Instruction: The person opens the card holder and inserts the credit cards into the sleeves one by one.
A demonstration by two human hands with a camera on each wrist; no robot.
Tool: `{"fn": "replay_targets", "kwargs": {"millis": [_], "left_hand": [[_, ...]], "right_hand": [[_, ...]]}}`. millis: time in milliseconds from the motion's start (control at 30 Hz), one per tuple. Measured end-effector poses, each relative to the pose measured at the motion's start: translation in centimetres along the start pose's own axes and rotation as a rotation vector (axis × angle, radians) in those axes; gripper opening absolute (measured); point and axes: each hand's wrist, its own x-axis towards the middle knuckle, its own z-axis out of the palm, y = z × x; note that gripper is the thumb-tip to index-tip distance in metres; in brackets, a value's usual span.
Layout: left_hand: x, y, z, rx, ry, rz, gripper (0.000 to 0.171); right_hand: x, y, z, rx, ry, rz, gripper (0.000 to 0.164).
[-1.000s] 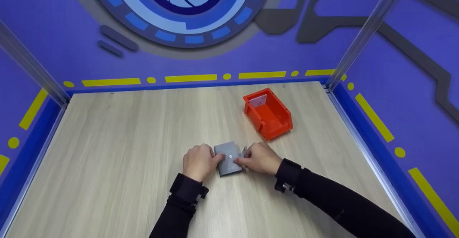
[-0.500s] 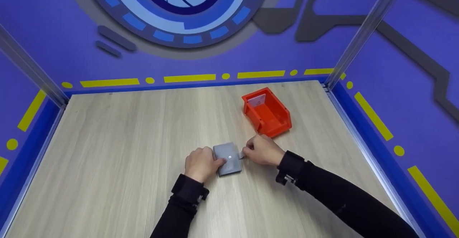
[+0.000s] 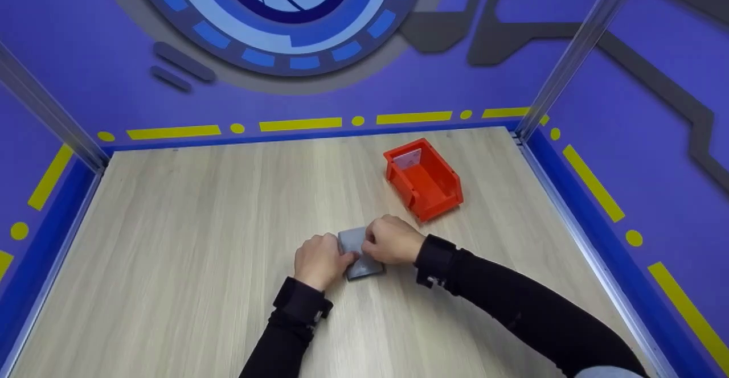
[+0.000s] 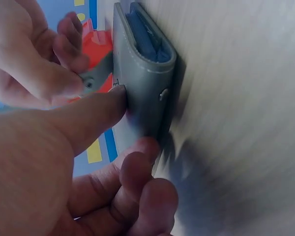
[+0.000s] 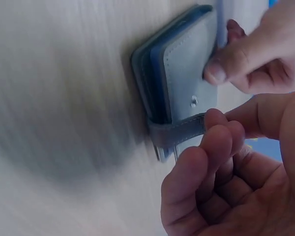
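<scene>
A small grey wallet with stitched edges lies closed on the table in front of me. My left hand grips its left side, thumb on the cover and fingers curled at the spine. From the other side my right hand pinches the end of the closing strap between thumb and fingertips. In the right wrist view the strap bends round the open edge and lies over the cover, beside a metal snap stud. A snap piece shows on the strap's end in the left wrist view.
An orange-red open-front bin stands behind my right hand, with a pale label on its inner back wall. The light wooden table is bordered by blue-purple panels at the back and both sides.
My right hand first draws the strap out to the right of the wallet, then brings it back left over the cover. The left hand stays on the wallet.
</scene>
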Motion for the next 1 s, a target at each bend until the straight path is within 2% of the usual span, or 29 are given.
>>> {"fn": "replay_targets", "kwargs": {"millis": [267, 433, 733, 867, 1000], "left_hand": [[-0.1, 0.4, -0.1, 0.006, -0.003, 0.001, 0.05], [-0.2, 0.4, -0.2, 0.013, 0.001, -0.006, 0.045], [-0.3, 0.2, -0.3, 0.013, -0.017, -0.022, 0.039], [-0.3, 0.1, -0.3, 0.01, -0.006, -0.016, 0.041], [-0.3, -0.1, -0.4, 0.006, 0.016, 0.002, 0.05]], "right_hand": [[0.9, -1.1, 0.4, -0.136, -0.092, 0.056, 0.036], [1.1, -1.3, 0.5, -0.176, -0.105, 0.032, 0.034], [1.2, -1.4, 1.5, -0.207, -0.032, -0.036, 0.022], [1.0, -1.1, 2.0, -0.181, 0.021, -0.047, 0.028], [0.5, -0.5, 2.5, -0.136, 0.095, -0.108, 0.036]]}}
